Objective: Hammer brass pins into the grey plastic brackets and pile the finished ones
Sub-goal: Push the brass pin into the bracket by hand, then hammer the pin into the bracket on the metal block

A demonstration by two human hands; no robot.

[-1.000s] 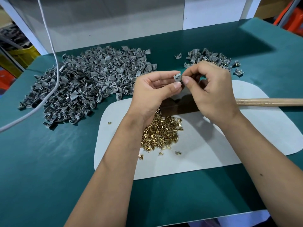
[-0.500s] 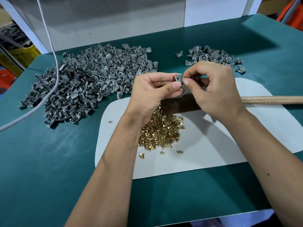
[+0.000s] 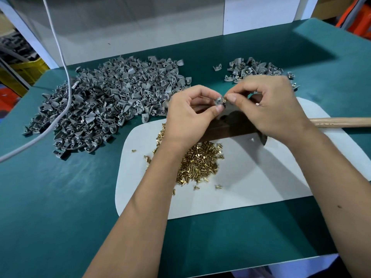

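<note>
A teal-green bench (image 3: pixel 60 207) is filling most of the view, and a white rounded mat (image 3: pixel 261 181) is lying flat on it near the middle. A white cable (image 3: pixel 60 55) is hanging down at the left and trailing off across the bench toward the left edge. Grey and white panels (image 3: pixel 140 27) are standing upright along the far edge of the bench. A yellow crate (image 3: pixel 28 70) is sitting beyond the bench at the far left, and something orange (image 3: pixel 353 19) is showing at the top right corner.
</note>
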